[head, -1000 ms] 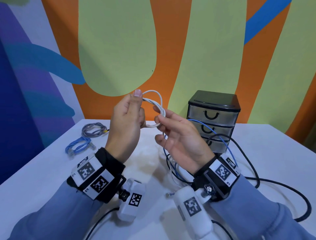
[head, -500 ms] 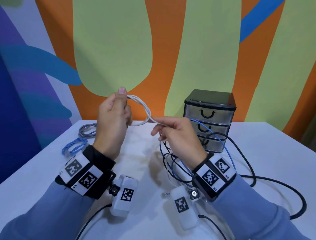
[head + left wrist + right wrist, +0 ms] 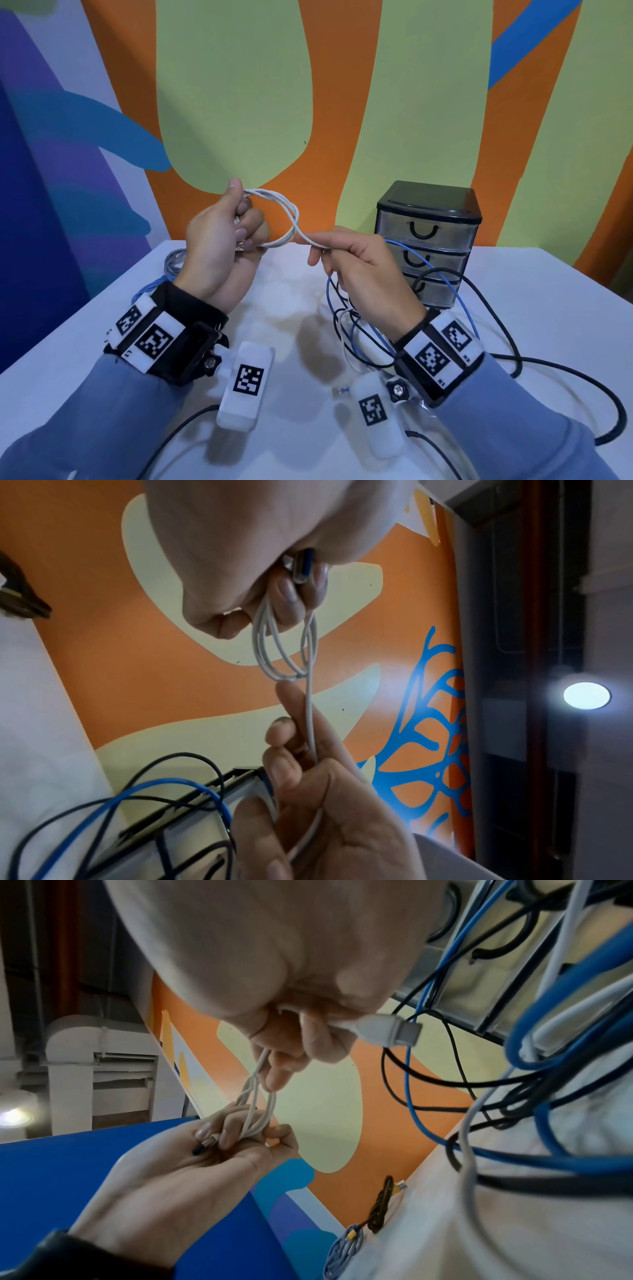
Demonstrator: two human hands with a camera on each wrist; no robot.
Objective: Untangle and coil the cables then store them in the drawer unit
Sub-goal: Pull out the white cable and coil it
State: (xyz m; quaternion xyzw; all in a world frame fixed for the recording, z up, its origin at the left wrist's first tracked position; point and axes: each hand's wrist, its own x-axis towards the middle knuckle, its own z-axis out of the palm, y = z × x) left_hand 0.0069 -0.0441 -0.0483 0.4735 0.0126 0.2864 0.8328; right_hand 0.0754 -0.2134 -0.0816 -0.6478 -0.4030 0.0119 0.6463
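My left hand (image 3: 226,246) grips a small coil of white cable (image 3: 286,219) above the table, with one plug (image 3: 303,566) tucked in its fingers. The cable's free end runs right into my right hand (image 3: 356,260), which pinches it; a white USB plug (image 3: 390,1030) sticks out past those fingers. A tangle of blue cable (image 3: 455,298) and black cable (image 3: 496,308) lies on the table under and right of my right hand. The small three-drawer unit (image 3: 428,236) stands behind it, drawers closed.
A coiled blue cable (image 3: 147,293) and a coiled grey cable (image 3: 173,263) lie at the table's left, near the wall. A dark braided coil (image 3: 382,1204) shows beside them in the right wrist view. The white table (image 3: 548,308) ends at the painted wall.
My hands have drawn apart: the right hand slid rightward along the white cable, pulling a strand straight out of the loop, while the left hand keeps the coil.
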